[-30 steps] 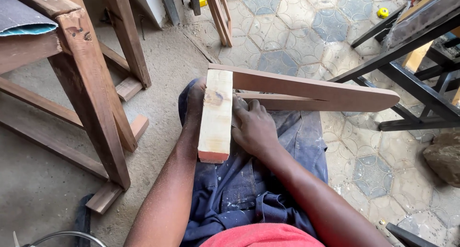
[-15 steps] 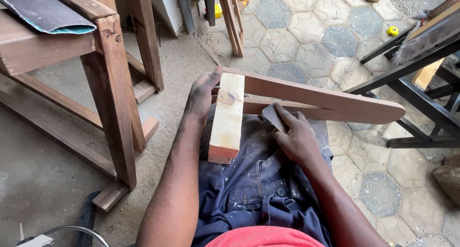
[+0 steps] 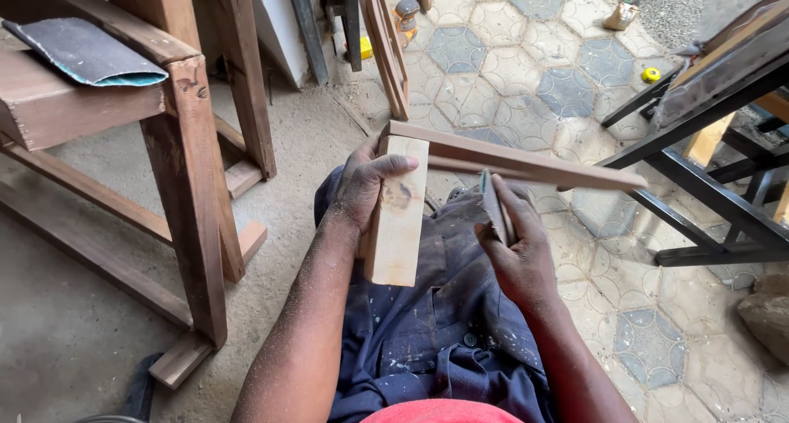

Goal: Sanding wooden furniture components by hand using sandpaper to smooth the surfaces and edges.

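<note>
On my lap rests a wooden piece made of a pale short block joined to long reddish slats that reach out to the right. My left hand grips the pale block near its top, thumb across its face. My right hand holds a folded piece of grey sandpaper upright, just under the slats. Both forearms are dusty. My dark blue work trousers lie under the piece.
A wooden bench frame stands at left with a sheet of sandpaper on top. Black metal frames stand at right. Wooden pieces lean at the back. A yellow tape measure and a bottle lie on the paved floor.
My right hand has lifted off the slats and turned the sandpaper upright. My left hand's thumb has come across the block's face. The view has tilted up slightly.
</note>
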